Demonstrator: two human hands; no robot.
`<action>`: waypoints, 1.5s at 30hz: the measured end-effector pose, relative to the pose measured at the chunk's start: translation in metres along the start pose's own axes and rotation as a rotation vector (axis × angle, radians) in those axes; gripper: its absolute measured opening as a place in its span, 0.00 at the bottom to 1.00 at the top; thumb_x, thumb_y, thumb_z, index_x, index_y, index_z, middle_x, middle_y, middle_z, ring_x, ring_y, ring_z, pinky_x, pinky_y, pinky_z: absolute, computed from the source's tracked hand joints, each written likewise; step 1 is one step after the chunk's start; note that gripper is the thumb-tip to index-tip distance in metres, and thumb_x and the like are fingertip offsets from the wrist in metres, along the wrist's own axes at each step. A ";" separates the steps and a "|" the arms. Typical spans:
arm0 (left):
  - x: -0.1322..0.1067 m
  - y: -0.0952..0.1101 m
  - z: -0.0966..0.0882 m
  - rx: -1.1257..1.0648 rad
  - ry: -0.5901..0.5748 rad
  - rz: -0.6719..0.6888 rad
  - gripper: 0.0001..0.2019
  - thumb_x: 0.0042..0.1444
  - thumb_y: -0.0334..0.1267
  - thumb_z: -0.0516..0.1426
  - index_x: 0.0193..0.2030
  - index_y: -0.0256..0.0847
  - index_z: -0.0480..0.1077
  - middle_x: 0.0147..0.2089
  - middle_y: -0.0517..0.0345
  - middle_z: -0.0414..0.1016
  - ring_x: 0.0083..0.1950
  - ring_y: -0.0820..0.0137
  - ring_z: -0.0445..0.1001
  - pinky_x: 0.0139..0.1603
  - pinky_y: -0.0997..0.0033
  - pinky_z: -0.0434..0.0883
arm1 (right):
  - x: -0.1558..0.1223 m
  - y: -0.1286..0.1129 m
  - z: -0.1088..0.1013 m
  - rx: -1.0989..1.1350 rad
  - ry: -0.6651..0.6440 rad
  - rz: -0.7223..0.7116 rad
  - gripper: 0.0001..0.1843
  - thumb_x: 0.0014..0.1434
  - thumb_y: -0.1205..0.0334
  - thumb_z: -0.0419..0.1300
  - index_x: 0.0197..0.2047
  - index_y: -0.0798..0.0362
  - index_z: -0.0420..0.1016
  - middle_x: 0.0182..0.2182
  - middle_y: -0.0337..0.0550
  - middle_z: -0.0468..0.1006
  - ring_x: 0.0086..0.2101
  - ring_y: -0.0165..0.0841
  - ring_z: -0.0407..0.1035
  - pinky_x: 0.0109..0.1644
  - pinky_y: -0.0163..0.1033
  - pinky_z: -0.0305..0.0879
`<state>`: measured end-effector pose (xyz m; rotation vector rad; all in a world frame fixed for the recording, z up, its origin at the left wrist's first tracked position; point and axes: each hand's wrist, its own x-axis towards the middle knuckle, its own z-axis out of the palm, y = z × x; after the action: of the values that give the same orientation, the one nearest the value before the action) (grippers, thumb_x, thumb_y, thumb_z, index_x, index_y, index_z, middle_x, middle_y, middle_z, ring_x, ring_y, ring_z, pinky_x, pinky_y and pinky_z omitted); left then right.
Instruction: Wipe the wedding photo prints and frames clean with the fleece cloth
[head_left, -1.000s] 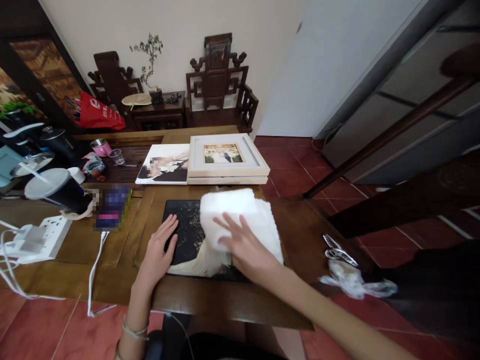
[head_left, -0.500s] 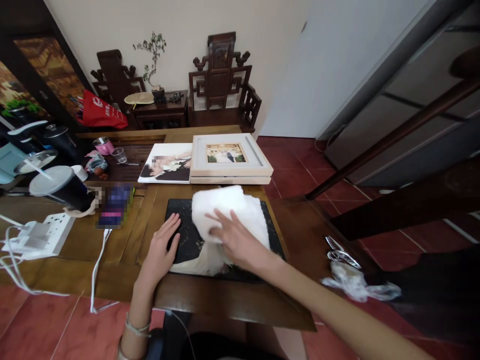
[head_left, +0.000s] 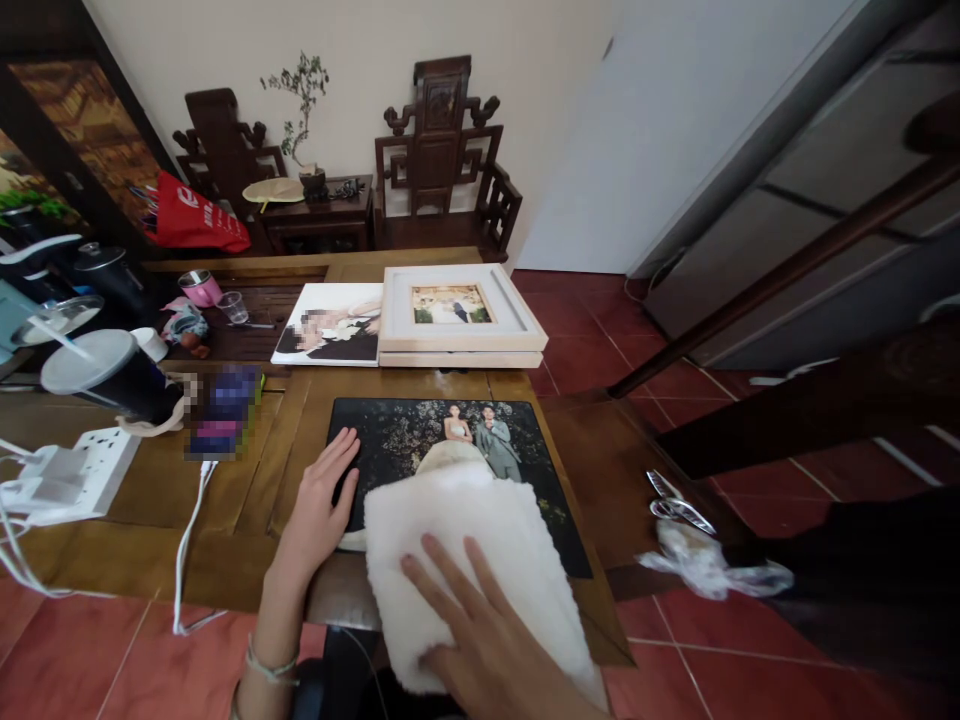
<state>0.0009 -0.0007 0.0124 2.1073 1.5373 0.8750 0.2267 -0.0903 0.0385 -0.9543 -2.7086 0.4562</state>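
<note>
A dark photo panel [head_left: 390, 440], printed with a couple in wedding clothes, lies on the wooden table in front of me. My left hand [head_left: 325, 495] rests flat on its left edge, fingers stretched out and holding nothing. On top of a thick white fluffy cloth [head_left: 420, 510] lies my right hand [head_left: 480, 620], its fingers spread and pressing down. This cloth covers the panel's lower middle and reaches past the table's front edge. Its underside is hidden.
Behind the panel are stacked pale wooden frames [head_left: 465, 340] and a white-edged photo print [head_left: 330, 325]. To the left stand a lidded cup [head_left: 112, 375], a phone [head_left: 225, 410] on a cable and a power strip [head_left: 97, 470]. Scissors [head_left: 679, 505] and a plastic bag [head_left: 697, 560] sit right.
My right hand has drawn the white cloth toward me, from the panel's upper middle to its front edge. The printed couple now shows. My left hand stays in place.
</note>
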 end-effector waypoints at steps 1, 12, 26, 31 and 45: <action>0.000 0.000 0.000 0.001 0.000 -0.001 0.20 0.65 0.37 0.48 0.62 0.40 0.64 0.66 0.47 0.62 0.69 0.63 0.57 0.67 0.50 0.57 | -0.003 0.000 -0.001 0.019 -0.018 -0.003 0.09 0.54 0.72 0.58 0.32 0.50 0.78 0.65 0.48 0.58 0.64 0.55 0.47 0.61 0.69 0.49; -0.002 0.005 -0.005 -0.044 -0.006 -0.012 0.21 0.65 0.39 0.48 0.63 0.43 0.62 0.67 0.50 0.61 0.69 0.63 0.56 0.68 0.53 0.56 | 0.104 0.067 -0.035 -0.185 -0.110 0.302 0.26 0.56 0.79 0.50 0.56 0.55 0.70 0.65 0.56 0.55 0.65 0.55 0.43 0.62 0.68 0.44; -0.006 0.011 -0.008 -0.062 -0.040 0.029 0.23 0.66 0.41 0.46 0.67 0.46 0.55 0.69 0.53 0.57 0.71 0.63 0.52 0.67 0.53 0.54 | 0.001 0.034 -0.037 0.167 -0.147 -0.033 0.24 0.41 0.82 0.49 0.36 0.52 0.77 0.63 0.41 0.63 0.65 0.40 0.46 0.68 0.60 0.39; -0.004 0.008 -0.002 0.044 -0.045 0.029 0.21 0.65 0.36 0.48 0.64 0.46 0.60 0.66 0.50 0.63 0.68 0.62 0.58 0.63 0.52 0.60 | -0.004 0.076 -0.039 0.006 0.038 0.199 0.25 0.39 0.84 0.45 0.36 0.56 0.73 0.63 0.52 0.61 0.65 0.45 0.44 0.66 0.63 0.42; -0.003 0.001 0.000 0.104 0.014 0.055 0.16 0.63 0.38 0.50 0.56 0.42 0.70 0.56 0.47 0.74 0.60 0.58 0.69 0.60 0.52 0.66 | 0.157 0.064 -0.034 0.039 0.082 0.041 0.24 0.47 0.80 0.45 0.43 0.55 0.71 0.41 0.51 0.77 0.57 0.43 0.62 0.61 0.55 0.50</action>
<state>0.0012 -0.0036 0.0119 2.2307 1.5705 0.8464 0.1544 0.0650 0.0649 -0.9967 -2.6021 0.4654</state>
